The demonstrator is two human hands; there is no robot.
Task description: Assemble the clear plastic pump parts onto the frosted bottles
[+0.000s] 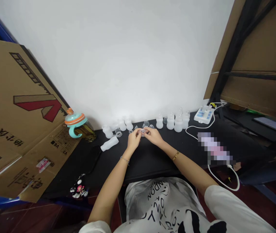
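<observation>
The left hand and the right hand meet at 12 o'clock on a matte black tabletop, both mostly closed, with fingers curled and fingertips pinching a small round transparent plastic piece between them. The piece sits upright in that pinch, a thin clear ring-like shape with a faint pinkish tint; finer detail is too small to tell. Just behind it stand small clear cup-shaped pieces. At 1 o'clock, translucent white silicone bottles stand upright in a cluster, and at 11 o'clock stand similar bottles. At 10 o'clock, a white bottle lies on its side beside a clear plastic collar. Farther out at 10 o'clock, a teal-and-orange handled cup holding amber liquid rests against a brown cardboard sheet. At 2 o'clock sits a white control box with a blue panel, trailing a thin white cable.
</observation>
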